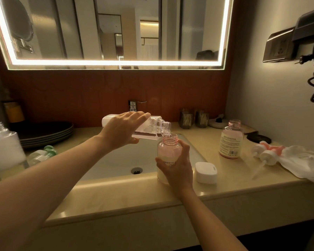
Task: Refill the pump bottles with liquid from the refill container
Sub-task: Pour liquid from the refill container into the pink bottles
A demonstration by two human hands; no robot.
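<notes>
My left hand (121, 130) grips a clear square refill container (153, 126), tipped on its side with its open neck over a pink bottle (169, 150). Clear liquid runs from the neck into that bottle's mouth. My right hand (177, 170) wraps around the pink bottle's lower half and holds it upright at the sink's front right edge. A second pink bottle (230, 140) stands open on the counter to the right. Two white pump heads (266, 154) lie on the counter beside it.
A white cap (206, 173) lies right of my right hand. The sink basin (123, 160) with its drain and the faucet (133, 105) sit in the middle. Dark stacked plates (47, 133), a green-capped bottle (42, 154) and a frosted jar (4, 144) are left. White cloth (304, 163) lies far right.
</notes>
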